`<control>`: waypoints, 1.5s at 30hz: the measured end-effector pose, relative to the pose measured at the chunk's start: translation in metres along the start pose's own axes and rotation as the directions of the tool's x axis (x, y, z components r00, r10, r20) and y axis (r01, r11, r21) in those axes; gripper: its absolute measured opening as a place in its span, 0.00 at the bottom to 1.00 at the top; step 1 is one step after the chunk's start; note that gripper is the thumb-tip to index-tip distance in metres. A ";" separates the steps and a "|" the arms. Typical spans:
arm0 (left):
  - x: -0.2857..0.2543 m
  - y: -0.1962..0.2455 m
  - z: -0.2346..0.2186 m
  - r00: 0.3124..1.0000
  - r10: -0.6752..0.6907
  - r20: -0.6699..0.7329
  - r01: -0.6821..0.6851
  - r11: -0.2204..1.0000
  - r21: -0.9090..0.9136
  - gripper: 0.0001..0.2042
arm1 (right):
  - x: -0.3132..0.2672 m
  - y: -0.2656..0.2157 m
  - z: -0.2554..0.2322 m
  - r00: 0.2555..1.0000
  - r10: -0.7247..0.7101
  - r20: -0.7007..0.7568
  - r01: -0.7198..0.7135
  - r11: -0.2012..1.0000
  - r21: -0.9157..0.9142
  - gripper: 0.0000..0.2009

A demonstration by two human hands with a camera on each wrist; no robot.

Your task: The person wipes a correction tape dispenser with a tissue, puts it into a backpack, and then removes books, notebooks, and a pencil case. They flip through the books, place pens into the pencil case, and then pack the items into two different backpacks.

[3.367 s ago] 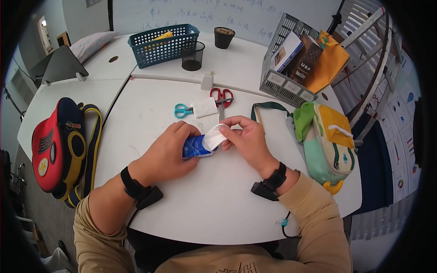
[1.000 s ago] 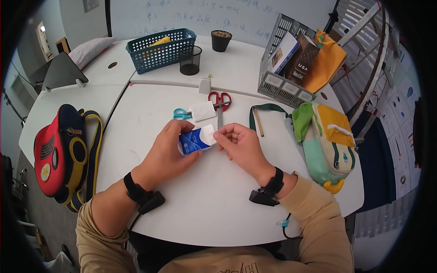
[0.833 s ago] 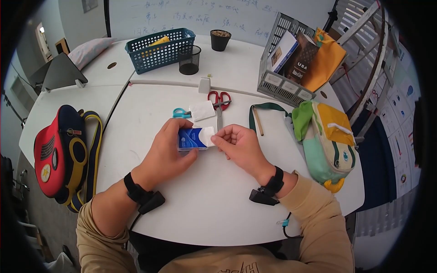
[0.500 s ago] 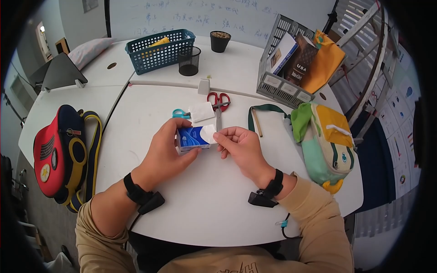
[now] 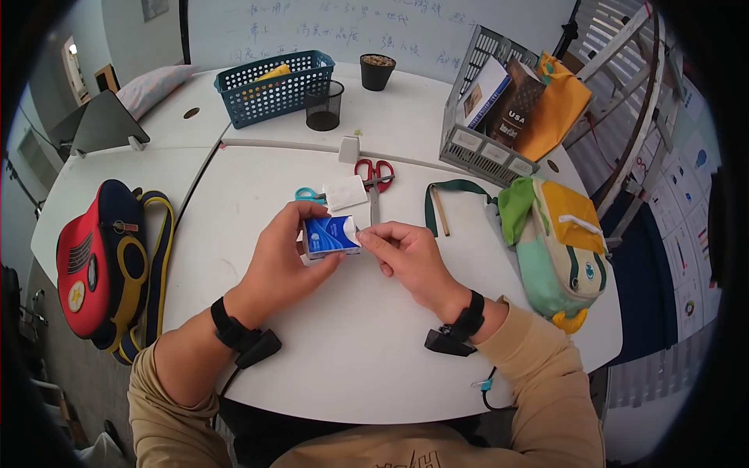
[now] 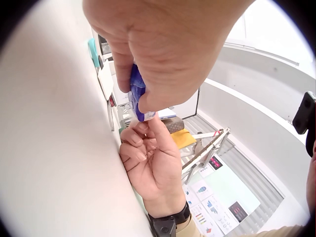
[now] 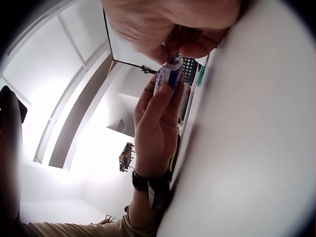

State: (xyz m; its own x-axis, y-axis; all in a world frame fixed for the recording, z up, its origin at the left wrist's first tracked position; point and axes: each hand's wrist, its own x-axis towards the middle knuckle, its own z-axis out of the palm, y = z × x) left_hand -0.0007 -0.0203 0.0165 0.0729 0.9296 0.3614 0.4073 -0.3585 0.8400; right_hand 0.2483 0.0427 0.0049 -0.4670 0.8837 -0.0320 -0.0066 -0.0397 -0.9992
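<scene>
Shows a white table (image 5: 374, 335) with a curved near edge, in a room with a whiteboard (image 5: 374, 31) behind and a metal ladder (image 5: 624, 62) at far right. Holds a small blue and white packet (image 5: 329, 235) just above the middle of the table, gripped between thumb and fingers of the left hand (image 5: 282, 261), with thumb and forefinger of the right hand (image 5: 413, 257) pinching at the white end.

Includes, just beyond the packet, a white folded square (image 5: 347, 193) between turquoise-handled scissors (image 5: 307, 193) and red-handled scissors (image 5: 378, 173). Shows white tabletop between the forearms, down to the near edge. Borders this space with a red and navy backpack (image 5: 97, 257) at left and a cream, green and yellow backpack (image 5: 558, 242) at right, near a thin brown stick (image 5: 442, 212).

Has, toward the back, a teal perforated basket (image 5: 269, 97), a black mesh cup (image 5: 324, 109) just beside it, a dark plant pot (image 5: 378, 74) and a tilted grey plastic crate (image 5: 488, 154).

Reads "USA" on a brown package (image 5: 516, 105) in the crate, beside a white and blue book (image 5: 485, 92) and an orange bag (image 5: 558, 109). Shows blue handwritten Chinese characters across the whiteboard; too small to read on the packet.
</scene>
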 end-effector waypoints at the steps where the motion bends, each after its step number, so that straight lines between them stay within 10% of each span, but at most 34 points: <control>1: -0.001 0.000 0.001 1.000 -0.008 0.002 0.008 1.000 -0.025 0.32 | -0.001 -0.001 0.000 1.000 -0.001 0.002 0.001 1.000 0.009 0.12; 11: 0.000 0.002 0.000 1.000 0.028 -0.010 -0.029 0.995 -0.100 0.33 | 0.002 0.006 0.000 0.974 -0.215 -0.067 0.208 0.974 -0.091 0.13; 22: -0.001 0.010 -0.003 0.990 0.063 0.128 -0.043 0.987 -0.154 0.31 | 0.005 0.003 0.000 0.988 -0.139 0.064 0.136 0.990 0.045 0.14; 45: 0.001 0.015 -0.014 0.907 0.188 0.378 -0.274 0.943 0.187 0.30 | 0.001 0.000 -0.001 0.966 -0.253 -0.048 0.255 0.966 0.045 0.10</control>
State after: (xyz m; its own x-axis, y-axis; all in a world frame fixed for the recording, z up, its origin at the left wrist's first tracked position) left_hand -0.0074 -0.0257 0.0348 0.4866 0.8078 0.3326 0.5348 -0.5765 0.6177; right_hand 0.2491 0.0444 0.0046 -0.4070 0.8865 0.2202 -0.1652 0.1657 -0.9722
